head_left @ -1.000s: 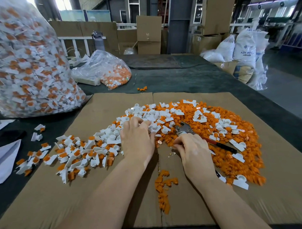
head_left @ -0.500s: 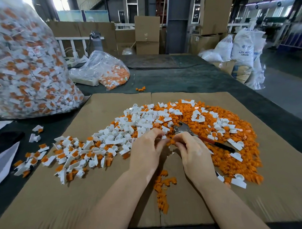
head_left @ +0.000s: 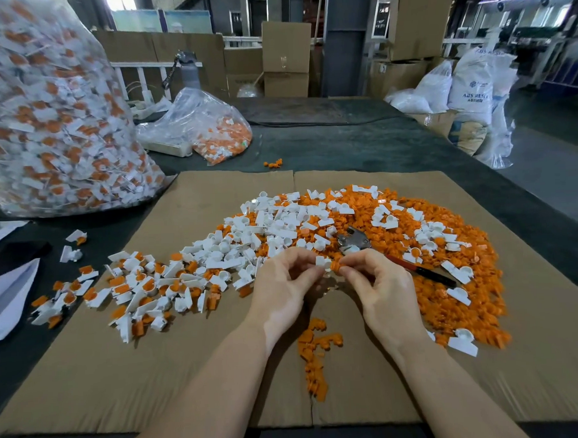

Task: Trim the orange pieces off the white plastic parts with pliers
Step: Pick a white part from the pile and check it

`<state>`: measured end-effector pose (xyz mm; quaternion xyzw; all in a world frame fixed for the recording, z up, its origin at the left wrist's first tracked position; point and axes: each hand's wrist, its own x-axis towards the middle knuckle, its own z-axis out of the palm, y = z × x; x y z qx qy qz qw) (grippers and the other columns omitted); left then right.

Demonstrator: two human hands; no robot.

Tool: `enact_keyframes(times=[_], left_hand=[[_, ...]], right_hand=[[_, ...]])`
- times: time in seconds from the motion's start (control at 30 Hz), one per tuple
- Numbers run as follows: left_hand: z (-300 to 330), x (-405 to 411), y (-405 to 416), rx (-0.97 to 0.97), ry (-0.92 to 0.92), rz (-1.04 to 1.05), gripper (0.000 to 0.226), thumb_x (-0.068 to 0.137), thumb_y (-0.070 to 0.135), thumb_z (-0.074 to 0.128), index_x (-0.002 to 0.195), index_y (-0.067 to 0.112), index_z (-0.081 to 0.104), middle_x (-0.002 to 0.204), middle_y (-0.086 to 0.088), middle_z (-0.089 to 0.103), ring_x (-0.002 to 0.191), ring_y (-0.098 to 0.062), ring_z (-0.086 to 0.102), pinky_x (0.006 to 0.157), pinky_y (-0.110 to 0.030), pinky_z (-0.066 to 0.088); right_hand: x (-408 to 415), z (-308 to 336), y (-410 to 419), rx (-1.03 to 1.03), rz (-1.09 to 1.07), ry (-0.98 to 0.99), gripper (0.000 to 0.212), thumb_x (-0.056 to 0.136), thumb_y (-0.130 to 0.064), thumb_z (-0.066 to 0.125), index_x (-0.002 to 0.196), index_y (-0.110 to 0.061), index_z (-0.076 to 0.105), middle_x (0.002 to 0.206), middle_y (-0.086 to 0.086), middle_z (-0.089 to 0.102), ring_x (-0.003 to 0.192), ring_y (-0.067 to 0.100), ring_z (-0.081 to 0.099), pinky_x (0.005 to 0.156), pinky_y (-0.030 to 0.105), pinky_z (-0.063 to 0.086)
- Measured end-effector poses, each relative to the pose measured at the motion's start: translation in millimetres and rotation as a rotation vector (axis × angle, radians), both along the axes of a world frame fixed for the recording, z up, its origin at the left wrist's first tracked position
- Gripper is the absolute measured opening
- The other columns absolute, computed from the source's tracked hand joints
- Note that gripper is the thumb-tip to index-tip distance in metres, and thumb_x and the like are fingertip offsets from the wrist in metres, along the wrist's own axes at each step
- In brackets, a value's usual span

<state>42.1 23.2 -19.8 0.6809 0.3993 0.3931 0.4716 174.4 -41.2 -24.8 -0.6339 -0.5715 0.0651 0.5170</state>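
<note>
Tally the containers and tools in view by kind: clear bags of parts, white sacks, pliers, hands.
Clear bags of parts: 2, large, small
White sacks: 2 plainly seen; others blurred
Pliers: 1
Hands: 2, left, right
Total: 7

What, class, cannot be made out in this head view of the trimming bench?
- Pliers: the right hand hides part of the handles.
- White part with its orange piece: the joint is too small to see, pinched between both hands; left hand.
- Large bag: cut off by the left edge.
</note>
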Motion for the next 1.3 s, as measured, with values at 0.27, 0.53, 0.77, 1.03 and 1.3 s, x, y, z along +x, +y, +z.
enact_keyframes(times=[0.27, 0.53, 0.77, 1.03, 1.3], left_hand=[[-1.6, 1.7, -0.1, -0.015, -0.01, -0.042, 0.01, 0.084, 0.011, 0.068, 0.081, 0.02, 0.065, 0.076, -0.007, 0.069, 0.075, -0.019, 0.068, 0.072, -0.025, 0.054], [-0.2, 1.5, -5.8, -0.014, -0.003, -0.117, 0.005, 0.087, 0.01, 0.065, 0.083, 0.014, 0.065, 0.072, -0.004, 0.07, 0.064, -0.009, 0.069, 0.062, -0.017, 0.053], [0.5, 0.3, -0.9, -0.075, -0.011, -0.072, 0.009, 0.09, 0.006, 0.06, 0.096, 0.011, 0.062, 0.08, -0.018, 0.068, 0.07, -0.022, 0.067, 0.074, -0.033, 0.058], [0.8, -3.6, -0.2, -0.176, -0.144, -0.121, 0.017, 0.089, 0.002, 0.058, 0.102, 0.012, 0.065, 0.072, -0.014, 0.061, 0.066, -0.018, 0.063, 0.068, -0.027, 0.058], [0.7, -3.0, 0.7, -0.144, -0.121, -0.125, 0.016, 0.089, 0.004, 0.06, 0.098, 0.015, 0.065, 0.078, -0.02, 0.067, 0.067, -0.017, 0.065, 0.065, -0.02, 0.055]], right_hand=[[-2.8, -2.1, -0.9, 0.023, -0.041, -0.184, 0.005, 0.084, -0.01, 0.067, 0.089, -0.01, 0.068, 0.078, -0.003, 0.067, 0.074, 0.007, 0.062, 0.065, 0.022, 0.053], [-7.3, -0.9, -2.3, 0.083, -0.068, -0.387, 0.008, 0.074, 0.002, 0.073, 0.072, -0.003, 0.067, 0.061, 0.002, 0.063, 0.056, 0.014, 0.056, 0.05, 0.029, 0.05], [-7.7, 0.3, -3.0, 0.088, -0.057, -0.318, 0.016, 0.082, -0.014, 0.07, 0.095, -0.007, 0.068, 0.07, -0.005, 0.062, 0.064, 0.009, 0.056, 0.058, 0.022, 0.049], [-4.2, -1.8, -1.3, 0.067, 0.014, -0.351, 0.026, 0.082, -0.006, 0.069, 0.107, -0.012, 0.068, 0.083, -0.004, 0.059, 0.077, 0.006, 0.051, 0.072, 0.018, 0.045], [-3.0, -0.4, -0.3, 0.054, 0.038, -0.344, 0.022, 0.084, -0.007, 0.066, 0.107, -0.01, 0.069, 0.087, -0.002, 0.061, 0.082, 0.007, 0.053, 0.075, 0.024, 0.049]])
